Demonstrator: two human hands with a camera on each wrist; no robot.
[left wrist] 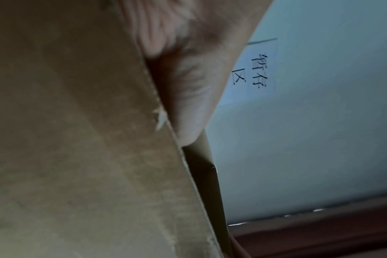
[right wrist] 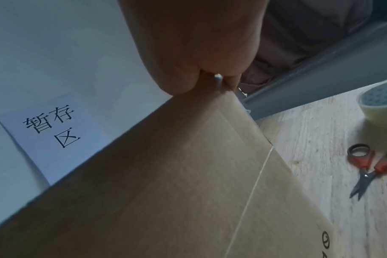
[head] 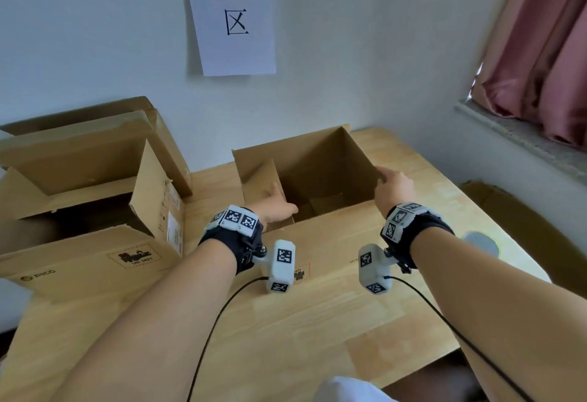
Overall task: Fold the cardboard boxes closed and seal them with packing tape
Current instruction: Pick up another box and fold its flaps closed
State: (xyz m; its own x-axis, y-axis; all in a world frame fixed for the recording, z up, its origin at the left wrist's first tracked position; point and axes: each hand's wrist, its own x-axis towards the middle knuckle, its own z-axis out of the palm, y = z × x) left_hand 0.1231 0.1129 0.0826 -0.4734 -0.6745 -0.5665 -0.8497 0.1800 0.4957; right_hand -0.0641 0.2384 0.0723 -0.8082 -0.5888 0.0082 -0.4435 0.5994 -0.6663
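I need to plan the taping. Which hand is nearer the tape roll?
The right hand: it grips the open box's right flap, and the tape roll and scissors lie on that side.

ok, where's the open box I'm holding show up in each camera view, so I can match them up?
Head: the box sits centre on the table, left hand on its left flap, right hand on its right flap.
Left wrist: a flap fills the left half.
Right wrist: its flap and side fill the lower centre.
Shared landmark: the wall sign, also at and.
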